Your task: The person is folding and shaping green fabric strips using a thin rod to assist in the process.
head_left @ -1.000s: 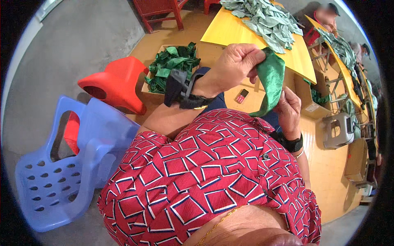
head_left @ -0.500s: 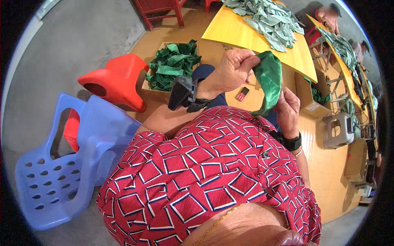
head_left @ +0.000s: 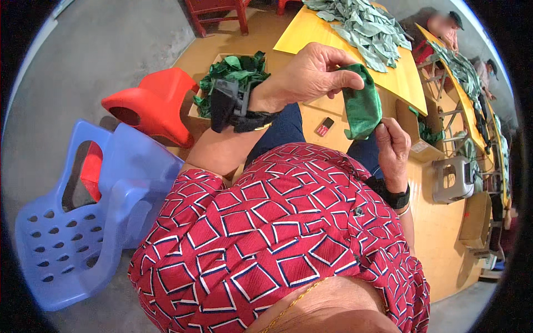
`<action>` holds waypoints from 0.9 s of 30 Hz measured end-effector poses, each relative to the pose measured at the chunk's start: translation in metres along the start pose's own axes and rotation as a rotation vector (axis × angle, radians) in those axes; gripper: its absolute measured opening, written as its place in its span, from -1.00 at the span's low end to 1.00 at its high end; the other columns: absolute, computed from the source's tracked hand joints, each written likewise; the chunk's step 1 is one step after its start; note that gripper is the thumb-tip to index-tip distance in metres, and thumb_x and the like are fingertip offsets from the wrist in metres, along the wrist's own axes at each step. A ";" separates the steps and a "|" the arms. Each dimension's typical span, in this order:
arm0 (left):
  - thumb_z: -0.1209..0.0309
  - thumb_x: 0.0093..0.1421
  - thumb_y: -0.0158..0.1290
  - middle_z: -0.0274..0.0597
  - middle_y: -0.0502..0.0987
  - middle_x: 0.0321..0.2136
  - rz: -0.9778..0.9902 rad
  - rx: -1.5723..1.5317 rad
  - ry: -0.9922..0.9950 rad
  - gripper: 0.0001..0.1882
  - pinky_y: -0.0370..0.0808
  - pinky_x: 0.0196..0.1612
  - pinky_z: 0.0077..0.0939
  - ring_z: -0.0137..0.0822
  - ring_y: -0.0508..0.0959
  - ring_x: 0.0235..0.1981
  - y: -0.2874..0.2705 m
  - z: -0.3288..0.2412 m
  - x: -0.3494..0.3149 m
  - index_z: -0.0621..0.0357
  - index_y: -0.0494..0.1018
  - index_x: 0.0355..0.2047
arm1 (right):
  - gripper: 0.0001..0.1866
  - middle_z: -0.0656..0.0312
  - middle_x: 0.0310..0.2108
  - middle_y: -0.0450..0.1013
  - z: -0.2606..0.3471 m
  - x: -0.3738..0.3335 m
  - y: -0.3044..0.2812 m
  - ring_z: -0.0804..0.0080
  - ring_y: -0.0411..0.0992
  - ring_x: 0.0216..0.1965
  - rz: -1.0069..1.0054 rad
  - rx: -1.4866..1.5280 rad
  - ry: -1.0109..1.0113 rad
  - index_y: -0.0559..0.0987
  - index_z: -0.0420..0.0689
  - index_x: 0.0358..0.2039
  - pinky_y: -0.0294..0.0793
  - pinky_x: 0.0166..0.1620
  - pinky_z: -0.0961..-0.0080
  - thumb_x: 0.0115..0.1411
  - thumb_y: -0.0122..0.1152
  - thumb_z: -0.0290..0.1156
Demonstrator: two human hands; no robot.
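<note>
A strip of green velvety cloth [head_left: 362, 111] is stretched between my two hands, in front of my chest. My left hand [head_left: 313, 77] pinches its upper end, thumb on top. At the lower right corner, the thumb and fingertips of my right hand [head_left: 393, 149] close on the cloth's edge. Each wrist wears a black strap, the left one with a black device [head_left: 234, 105] on it. Between my left hand and my lap, a small red and black object [head_left: 325, 126] lies below on the wooden surface.
Left stand a blue plastic chair [head_left: 133, 166] and a red plastic seat [head_left: 158, 102]. Green pieces [head_left: 236, 69] fill an open carton beyond my left wrist. Pale green cloths [head_left: 366, 28] cover part of a yellow table [head_left: 302, 39]. A grey stool [head_left: 452, 180] and two people are at right.
My left hand has risen and shifted slightly left. The cloth, curved in a loop before, now looks flatter and broader. My right hand has barely moved.
</note>
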State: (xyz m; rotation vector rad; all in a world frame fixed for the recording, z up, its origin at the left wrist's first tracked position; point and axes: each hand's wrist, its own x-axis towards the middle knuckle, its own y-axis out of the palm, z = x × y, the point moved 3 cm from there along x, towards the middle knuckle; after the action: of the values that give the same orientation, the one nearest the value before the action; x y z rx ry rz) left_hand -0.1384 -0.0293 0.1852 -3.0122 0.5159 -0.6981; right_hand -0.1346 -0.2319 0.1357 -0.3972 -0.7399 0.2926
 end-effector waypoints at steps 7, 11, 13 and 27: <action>0.56 0.01 0.05 -0.32 0.48 -0.55 -0.137 0.209 0.208 -0.90 0.36 -0.62 -0.80 -0.62 0.41 -0.63 0.002 -0.005 -0.001 0.29 0.47 -0.41 | -0.90 0.25 -0.66 0.31 -0.004 -0.003 0.000 0.59 0.23 -0.60 0.006 0.100 0.058 0.42 -0.29 -0.46 0.23 -0.52 0.64 0.10 -0.01 -0.51; 0.58 0.01 0.05 -0.34 0.47 -0.56 -0.168 0.152 0.237 -0.93 0.36 -0.61 -0.78 -0.62 0.41 -0.62 0.003 -0.005 -0.002 0.28 0.46 -0.44 | -0.89 0.26 -0.65 0.31 -0.009 -0.005 0.000 0.60 0.23 -0.59 0.019 0.132 0.093 0.42 -0.29 -0.46 0.23 -0.51 0.64 0.10 -0.02 -0.51; 0.59 0.01 0.04 -0.34 0.47 -0.56 -0.197 0.144 0.267 -0.93 0.36 -0.61 -0.78 -0.61 0.41 -0.62 0.005 -0.003 -0.006 0.26 0.46 -0.44 | -0.89 0.26 -0.65 0.30 -0.012 -0.006 0.002 0.61 0.22 -0.58 0.034 0.214 0.121 0.42 -0.30 -0.47 0.23 -0.50 0.65 0.10 -0.02 -0.51; 0.39 0.15 -0.07 -0.27 0.47 -0.52 0.147 0.443 0.206 -0.83 0.37 -0.38 -0.60 -0.50 0.42 -0.49 0.022 0.005 0.004 0.28 0.38 -0.36 | -0.77 0.44 -0.72 0.18 -0.010 -0.006 0.010 0.72 0.08 -0.67 0.122 0.388 0.214 0.40 -0.23 -0.56 0.05 -0.61 0.73 0.17 -0.08 -0.38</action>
State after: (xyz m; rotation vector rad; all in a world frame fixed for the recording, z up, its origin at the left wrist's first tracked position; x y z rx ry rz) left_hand -0.1396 -0.0514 0.1808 -2.4827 0.5012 -0.9691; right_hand -0.1327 -0.2283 0.1209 -0.1020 -0.4358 0.4901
